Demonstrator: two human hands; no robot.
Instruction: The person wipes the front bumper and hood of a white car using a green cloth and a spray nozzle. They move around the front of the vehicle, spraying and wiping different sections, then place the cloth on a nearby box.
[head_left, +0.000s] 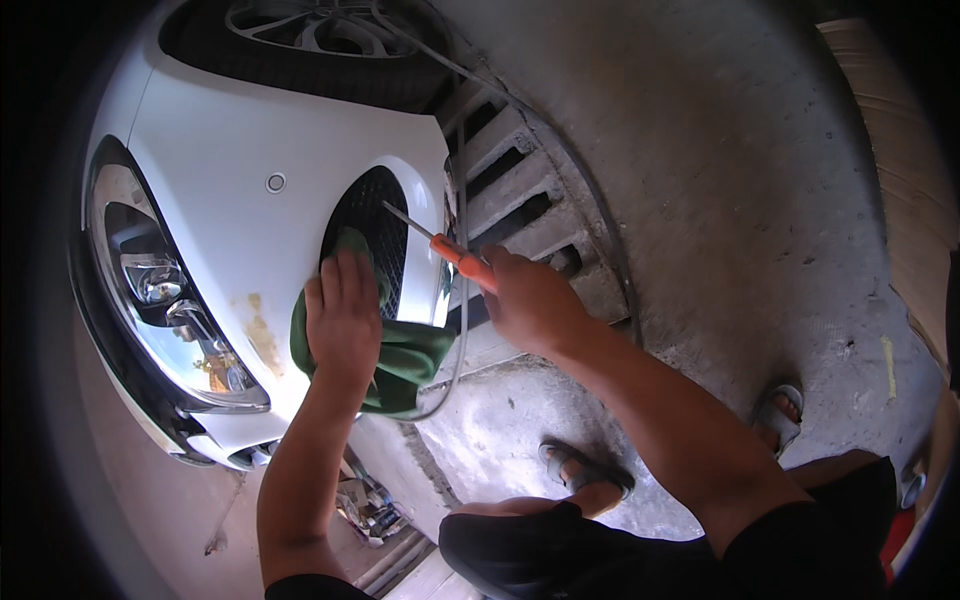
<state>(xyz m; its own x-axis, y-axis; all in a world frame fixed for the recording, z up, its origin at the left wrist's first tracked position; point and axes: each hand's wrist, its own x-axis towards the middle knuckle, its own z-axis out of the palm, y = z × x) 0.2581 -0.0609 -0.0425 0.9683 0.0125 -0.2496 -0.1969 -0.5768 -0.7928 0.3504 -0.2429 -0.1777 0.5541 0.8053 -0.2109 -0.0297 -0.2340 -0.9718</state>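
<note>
My left hand (343, 319) presses a green cloth (412, 356) against the rim of the mesh-covered opening in a white car bumper (240, 142). Part of the cloth reaches into this opening, and the rest hangs below my fingers. In my right hand (529, 304) is a screwdriver (457, 259) with an orange handle. Its metal shaft points up and left, the tip in front of the dark mesh grille (391, 259); whether it touches the mesh I cannot tell. A brownish smudge (261, 334) marks the white paint left of my left hand.
The headlight (169, 285) lies left of the bumper, and a wheel (322, 30) is at the top. A slotted concrete drain cover (517, 184) runs beside the car, with a hose (611, 217) across it. Clutter (367, 510) lies low down. Cardboard (892, 150) stands at right.
</note>
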